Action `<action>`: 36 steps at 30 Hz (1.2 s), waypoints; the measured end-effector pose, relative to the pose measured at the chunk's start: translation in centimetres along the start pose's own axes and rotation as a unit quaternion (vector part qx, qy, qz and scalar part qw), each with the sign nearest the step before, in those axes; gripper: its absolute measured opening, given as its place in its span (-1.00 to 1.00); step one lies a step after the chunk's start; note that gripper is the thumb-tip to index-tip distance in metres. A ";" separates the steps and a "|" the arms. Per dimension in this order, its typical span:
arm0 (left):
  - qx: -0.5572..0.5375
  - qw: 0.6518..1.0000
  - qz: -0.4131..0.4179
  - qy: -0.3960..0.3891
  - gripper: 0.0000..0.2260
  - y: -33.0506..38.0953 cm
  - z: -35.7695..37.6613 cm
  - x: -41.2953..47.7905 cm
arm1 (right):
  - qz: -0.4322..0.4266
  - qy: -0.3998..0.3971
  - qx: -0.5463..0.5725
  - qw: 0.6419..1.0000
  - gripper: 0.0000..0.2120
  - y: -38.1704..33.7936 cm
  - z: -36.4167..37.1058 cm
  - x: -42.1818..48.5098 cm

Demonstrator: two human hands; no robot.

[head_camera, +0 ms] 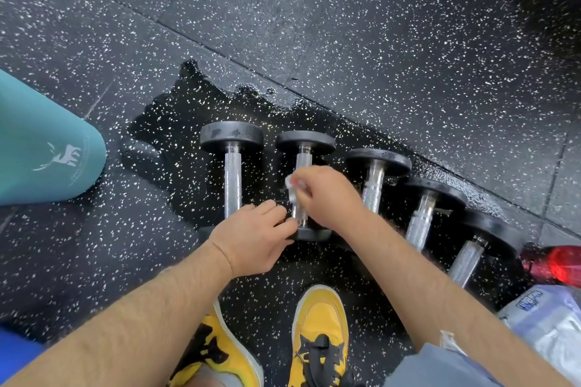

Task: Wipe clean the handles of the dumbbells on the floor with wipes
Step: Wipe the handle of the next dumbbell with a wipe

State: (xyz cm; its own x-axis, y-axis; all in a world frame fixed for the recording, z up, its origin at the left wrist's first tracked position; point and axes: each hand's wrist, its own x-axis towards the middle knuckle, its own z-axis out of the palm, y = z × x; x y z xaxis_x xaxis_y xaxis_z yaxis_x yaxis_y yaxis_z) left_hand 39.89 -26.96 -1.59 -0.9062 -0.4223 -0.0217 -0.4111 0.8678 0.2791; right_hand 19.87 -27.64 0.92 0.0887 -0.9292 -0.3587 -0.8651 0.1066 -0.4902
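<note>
Pinching the wipe (pixel 290 187) against the handle (pixel 303 163) of the second dumbbell (pixel 305 141) from the left, your right hand (pixel 327 195) is pressing down while your left hand (pixel 251 242) is gripping its near head; loosening that grip is risking a roll across the wet floor (pixel 176 122).

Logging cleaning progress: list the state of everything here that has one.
Second dumbbell, lying flat, handle under the wipe.
Wipe, crumpled, gripped round that handle by right hand.
Left hand, gripping second dumbbell's near end.
Other four dumbbells, lying untouched.
Floor, wet puddle under dumbbells.
</note>
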 end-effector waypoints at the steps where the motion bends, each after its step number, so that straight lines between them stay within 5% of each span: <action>1: 0.000 1.000 -0.001 0.000 -0.81 0.0 0.0 0.0 | -0.001 0.011 -0.013 1.000 -0.80 0.0 0.1 0.4; 10: 0.013 0.999 -0.029 0.014 -0.76 0.1 -0.2 0.1 | -0.026 -0.128 0.034 0.991 -0.71 0.4 -0.3 -0.7; 19: 0.026 0.999 -0.020 0.005 -0.73 0.4 -0.1 0.3 | -0.003 -0.110 0.071 0.991 -0.77 0.9 -0.2 -1.7; 26: 0.017 0.999 -0.022 0.018 -0.73 0.4 0.0 0.5 | 0.056 -0.166 0.110 0.978 -0.77 2.8 -1.2 -2.0; 33: 0.031 0.999 -0.022 0.007 -0.67 0.4 0.2 0.4 | -0.008 -0.183 0.053 0.982 -0.66 0.7 -0.7 -1.9; 36: 0.021 0.999 -0.029 0.013 -0.71 0.3 -0.1 0.5 | 0.031 -0.230 0.056 0.971 -0.75 1.3 -1.8 -1.8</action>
State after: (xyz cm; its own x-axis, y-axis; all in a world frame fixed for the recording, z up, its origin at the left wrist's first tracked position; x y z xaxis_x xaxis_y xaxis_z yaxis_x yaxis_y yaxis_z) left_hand 39.28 -26.93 -1.42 -0.8778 -0.4789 -0.0108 -0.4674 0.8514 0.2381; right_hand 17.68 -26.49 2.35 0.2714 -0.6659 -0.6950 -0.8192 0.2193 -0.5300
